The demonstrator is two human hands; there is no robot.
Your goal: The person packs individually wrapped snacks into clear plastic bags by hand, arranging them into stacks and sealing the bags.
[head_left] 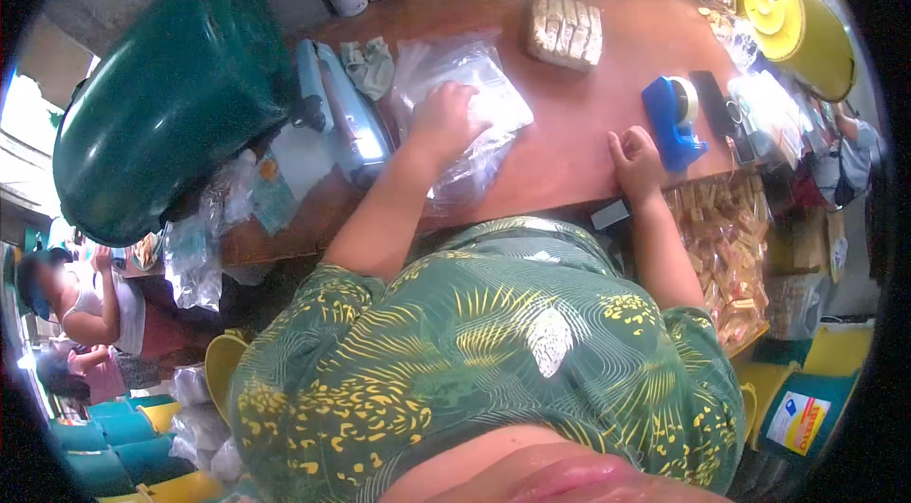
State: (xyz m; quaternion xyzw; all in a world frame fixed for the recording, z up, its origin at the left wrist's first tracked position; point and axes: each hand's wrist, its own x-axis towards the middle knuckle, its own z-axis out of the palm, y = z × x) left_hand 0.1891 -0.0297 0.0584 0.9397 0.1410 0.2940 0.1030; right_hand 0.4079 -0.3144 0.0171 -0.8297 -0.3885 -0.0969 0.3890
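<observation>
My left hand is closed on a clear plastic bag from a pile of flat, shiny bags on the table, its fingers bent at the top of the pile. My right hand rests near the table's front edge with fingers curled in and nothing visible in them. Just to its right stands a blue tape dispenser with a roll of tape. Left of the bags lies a long light-blue bag sealer, with a pale crumpled cloth beside it.
Wrapped packs stand at the back of the brown table. A large green drum leans at left; a yellow container is at right. Many small packed pieces lie below right. Another person sits at far left.
</observation>
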